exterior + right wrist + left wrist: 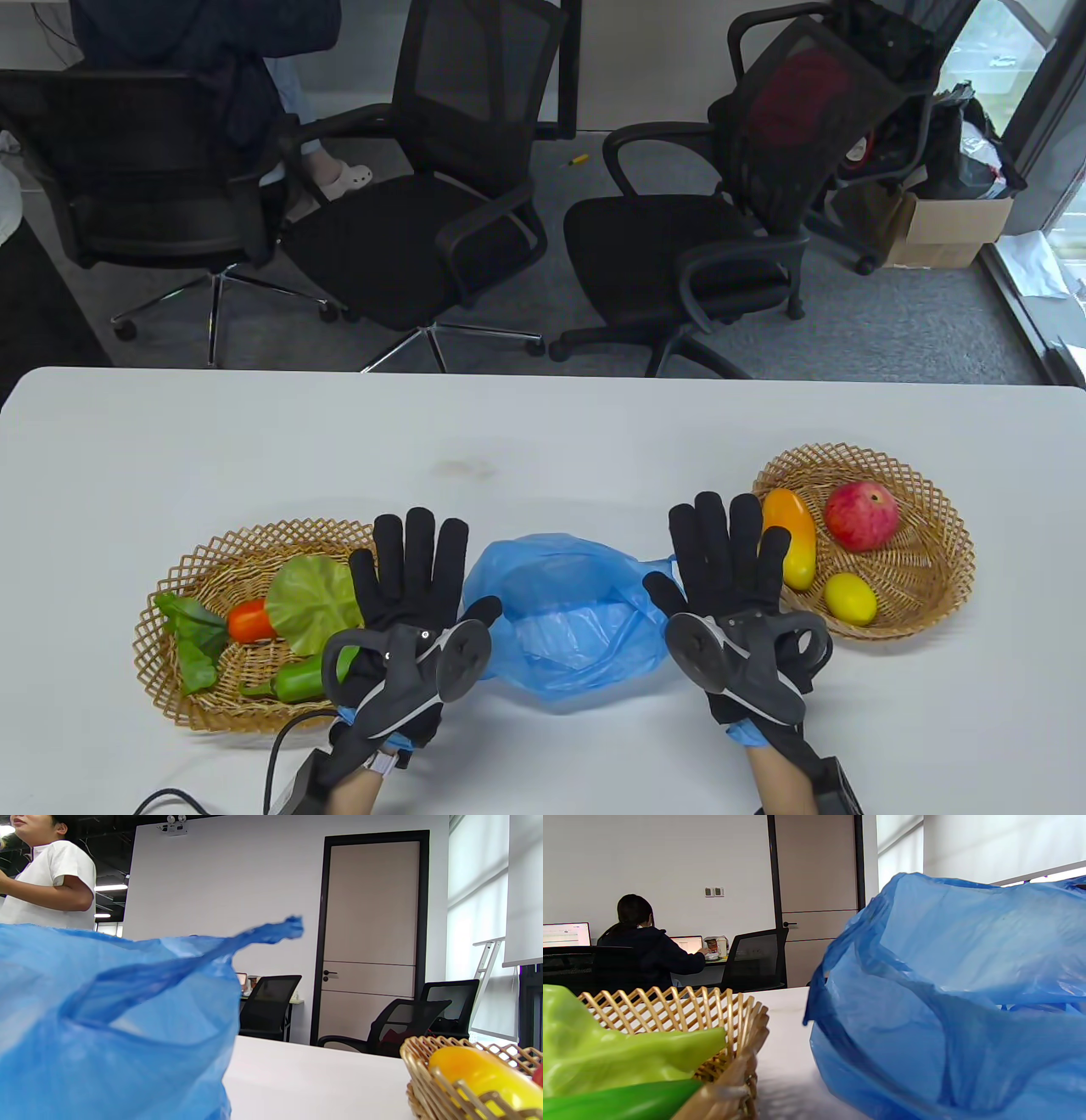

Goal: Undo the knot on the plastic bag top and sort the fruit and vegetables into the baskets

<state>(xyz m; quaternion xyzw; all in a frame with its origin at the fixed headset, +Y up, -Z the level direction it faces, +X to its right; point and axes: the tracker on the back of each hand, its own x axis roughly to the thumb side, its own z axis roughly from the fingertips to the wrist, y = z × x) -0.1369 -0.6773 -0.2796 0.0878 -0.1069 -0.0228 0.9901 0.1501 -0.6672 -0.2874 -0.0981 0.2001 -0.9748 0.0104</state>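
A blue plastic bag (pixel 570 624) lies open and slack on the white table between my two hands; it fills the right of the left wrist view (pixel 950 1005) and the left of the right wrist view (pixel 106 1018). My left hand (pixel 413 577) lies flat, fingers straight, holding nothing, just left of the bag. My right hand (pixel 728 564) lies the same way just right of it. The left basket (pixel 182 577) holds a lettuce leaf (pixel 310 603), a tomato (pixel 250 621), a green pepper (pixel 299 677) and leafy greens (pixel 188 637). The right basket (pixel 933 509) holds a mango (pixel 791 535), an apple (pixel 861 515) and a lemon (pixel 850 597).
Three black office chairs (pixel 441 187) stand beyond the table's far edge. A cable (pixel 276 747) runs off the near edge by my left wrist. A person sits at a desk far off in the left wrist view; another stands at the right wrist view's upper left.
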